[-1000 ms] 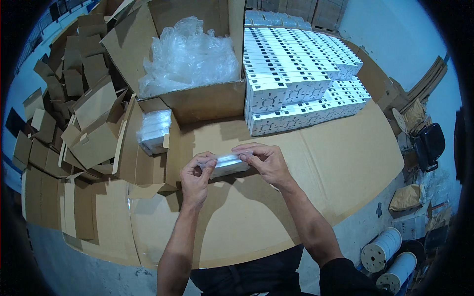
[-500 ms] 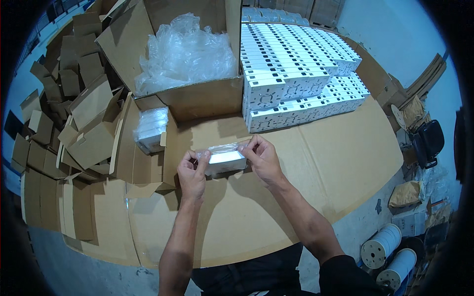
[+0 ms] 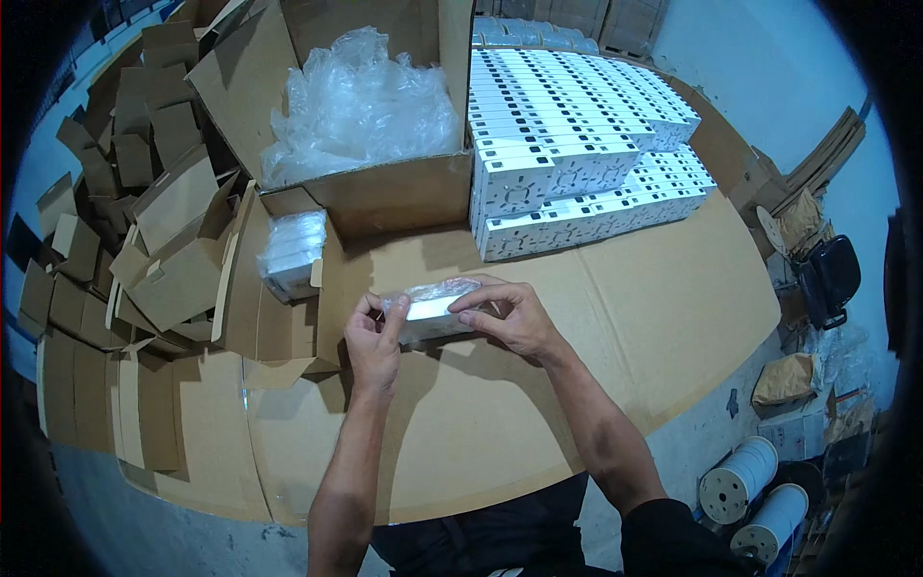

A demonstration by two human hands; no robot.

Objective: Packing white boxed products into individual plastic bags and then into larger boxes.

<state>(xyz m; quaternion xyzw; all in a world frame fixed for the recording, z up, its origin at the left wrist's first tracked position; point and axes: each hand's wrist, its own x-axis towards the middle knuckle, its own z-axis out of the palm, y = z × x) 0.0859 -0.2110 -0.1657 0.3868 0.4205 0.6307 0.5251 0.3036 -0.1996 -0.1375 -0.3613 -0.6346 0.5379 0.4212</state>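
Two bare hands are holding one pack [image 3: 433, 315], a white block in a clear bag, over the middle of the table [image 3: 673, 317]; whether it is touching the table, I cannot tell. The left hand [image 3: 375, 338] is pinching its left end between thumb and forefinger. The right hand [image 3: 511, 319] is pinching the right end, its thumb lying on the near side and its other fingers curling behind; how much each finger is pressing, I cannot tell.

Just to the left, one open carton [image 3: 332, 315] is holding a small row of wrapped packs [image 3: 293, 252], about four, their edges blurring together. Behind, one big box [image 3: 404, 200] is containing a heap of clear bags [image 3: 361, 115], too tangled for counting. Beside it, many white blocks [image 3: 567, 163] are standing in two tiers. At lower right, two spools [image 3: 740, 478] are lying on the floor.
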